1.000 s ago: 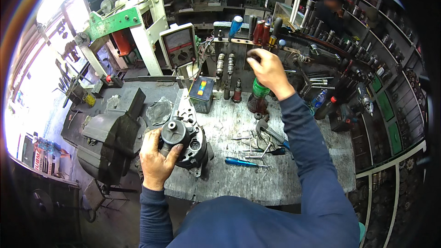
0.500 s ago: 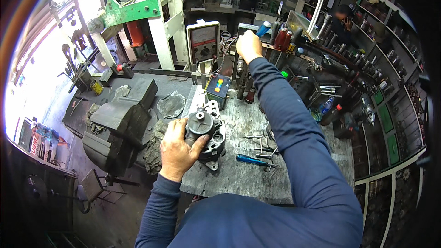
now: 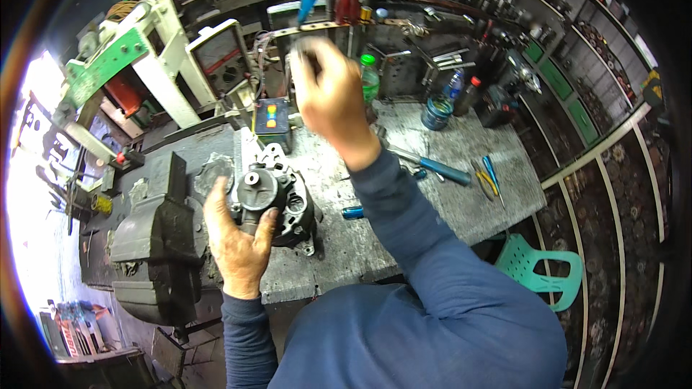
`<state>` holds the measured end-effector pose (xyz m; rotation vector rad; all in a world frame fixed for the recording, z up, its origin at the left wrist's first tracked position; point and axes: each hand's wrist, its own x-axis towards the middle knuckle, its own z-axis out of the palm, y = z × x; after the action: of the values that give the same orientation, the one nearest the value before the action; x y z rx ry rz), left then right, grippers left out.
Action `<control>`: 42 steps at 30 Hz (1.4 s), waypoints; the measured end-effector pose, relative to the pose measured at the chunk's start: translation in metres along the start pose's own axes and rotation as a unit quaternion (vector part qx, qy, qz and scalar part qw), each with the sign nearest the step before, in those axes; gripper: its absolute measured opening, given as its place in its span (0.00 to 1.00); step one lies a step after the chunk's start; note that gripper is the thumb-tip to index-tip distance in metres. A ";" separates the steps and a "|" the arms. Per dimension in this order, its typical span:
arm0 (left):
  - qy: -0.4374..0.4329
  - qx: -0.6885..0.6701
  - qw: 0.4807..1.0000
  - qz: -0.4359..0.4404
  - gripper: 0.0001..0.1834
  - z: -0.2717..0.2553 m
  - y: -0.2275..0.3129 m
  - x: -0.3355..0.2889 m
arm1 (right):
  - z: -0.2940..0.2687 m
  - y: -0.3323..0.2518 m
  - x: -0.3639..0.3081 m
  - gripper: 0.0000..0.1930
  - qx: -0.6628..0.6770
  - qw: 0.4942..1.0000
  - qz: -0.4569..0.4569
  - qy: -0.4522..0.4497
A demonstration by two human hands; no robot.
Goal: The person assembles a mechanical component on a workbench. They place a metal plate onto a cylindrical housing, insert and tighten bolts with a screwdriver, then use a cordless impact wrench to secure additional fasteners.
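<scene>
An alternator [image 3: 297,205] stands on the grey workbench [image 3: 317,266], with a round metal housing [image 3: 256,189] on its upper left side. My left hand [image 3: 241,248] is around that housing, thumb against its lower right and straight fingers along its left. Over the bench, in front of the tool rack [image 3: 321,27], my right hand [image 3: 335,97] is raised with curled fingers. Motion blurs it; something small and greyish shows at its fingertips, but its kind cannot be made out. A blue-handled screwdriver [image 3: 308,3] stands in the rack close above that hand.
Left of the alternator is a big bench vise [image 3: 155,234]. A dark box [image 3: 271,121] and an analog meter [image 3: 218,57] stand behind. Pliers [image 3: 485,179], a screwdriver [image 3: 494,176] and a blue-handled tool [image 3: 445,171] lie right. A green chair [image 3: 533,266] stands below the bench edge.
My view has turned to the right. My right hand has come back from the tool rack toward me. The left hand stays at the alternator, its fingers now straighter.
</scene>
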<state>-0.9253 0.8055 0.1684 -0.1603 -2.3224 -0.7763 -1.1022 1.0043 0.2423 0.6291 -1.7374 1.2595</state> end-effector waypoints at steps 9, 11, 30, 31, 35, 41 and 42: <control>-0.299 -0.231 0.923 0.066 0.36 0.020 0.086 -0.053 | -0.164 -0.084 -0.175 0.09 0.249 0.810 0.494 -0.192; -0.382 -0.299 0.872 -0.066 0.24 0.046 0.096 -0.051 | -0.170 -0.089 -0.182 0.07 0.251 0.829 0.465 -0.183; -0.385 -0.190 0.886 -0.175 0.14 0.049 0.052 -0.116 | -0.373 0.084 -0.161 0.17 -0.429 0.823 0.324 -0.185; -0.389 -0.178 0.880 -0.205 0.14 0.042 0.047 -0.122 | -0.352 0.078 -0.167 0.17 -0.400 0.819 0.350 -0.217; -0.347 -0.140 0.885 -0.277 0.14 0.011 0.031 -0.153 | -0.260 0.047 -0.191 0.17 -0.219 0.821 0.364 -0.381; -0.232 -0.041 0.914 -0.331 0.13 -0.035 0.042 -0.197 | -0.159 -0.003 -0.228 0.19 0.074 0.731 0.328 -0.594; -0.210 -0.026 0.914 -0.346 0.13 -0.046 0.047 -0.205 | -0.145 -0.011 -0.235 0.19 0.106 0.688 0.334 -0.636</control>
<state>-0.7282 0.8360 0.0885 0.5625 -2.7942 -1.2424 -0.9273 1.1141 0.0589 1.2613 -3.2182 1.6603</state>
